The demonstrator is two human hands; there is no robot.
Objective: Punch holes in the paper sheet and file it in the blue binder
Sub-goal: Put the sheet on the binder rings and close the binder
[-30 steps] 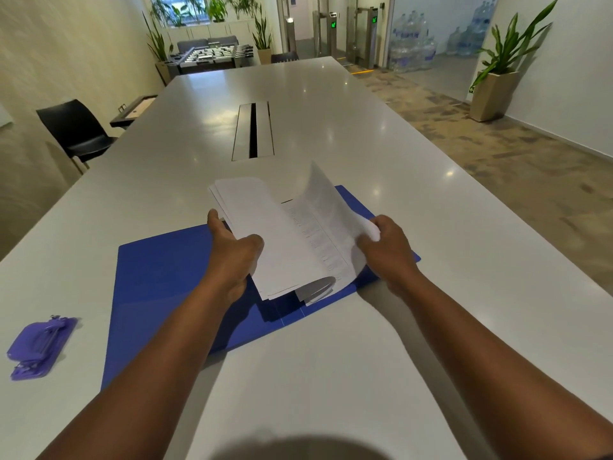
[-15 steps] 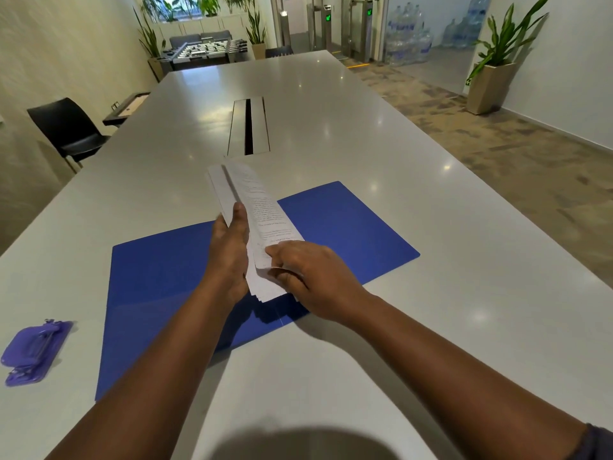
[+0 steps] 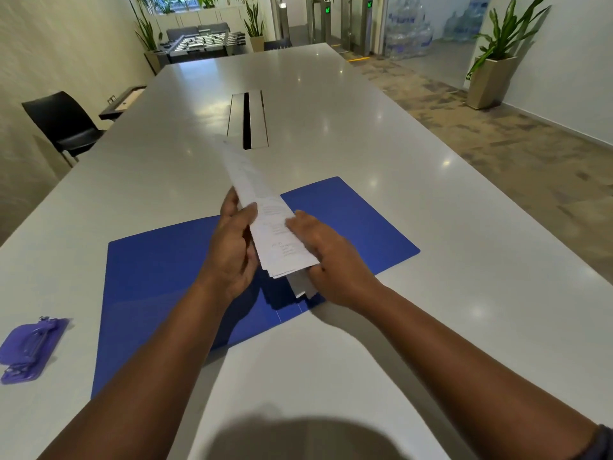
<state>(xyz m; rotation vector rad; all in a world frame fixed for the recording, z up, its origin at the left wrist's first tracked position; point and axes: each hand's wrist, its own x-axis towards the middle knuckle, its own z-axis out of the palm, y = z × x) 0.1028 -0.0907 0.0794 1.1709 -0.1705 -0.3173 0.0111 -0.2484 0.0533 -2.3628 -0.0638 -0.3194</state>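
Note:
The blue binder (image 3: pixel 159 270) lies wide open and flat on the white table. Over its spine I hold a stack of white printed paper sheets (image 3: pixel 265 224), tilted up on its long edge and pointing away from me. My left hand (image 3: pixel 232 247) grips the stack's left side, thumb on top. From the right, my right hand (image 3: pixel 328 260) clasps the near end, fingers on the top sheet. The binder's rings are hidden behind the paper and my hands. A purple hole punch (image 3: pixel 28 348) sits at the table's left edge, apart from both hands.
A long white table (image 3: pixel 447 260) stretches ahead, with a cable slot (image 3: pixel 247 119) in its middle. A black chair (image 3: pixel 63 126) stands at the left side. Beyond the table's right edge are carpeted floor and a potted plant (image 3: pixel 494 66).
The open flap of pages has been folded over to the left into one closed stack. My right hand moved left onto the stack's near end, and the stack now stands steeper on its edge.

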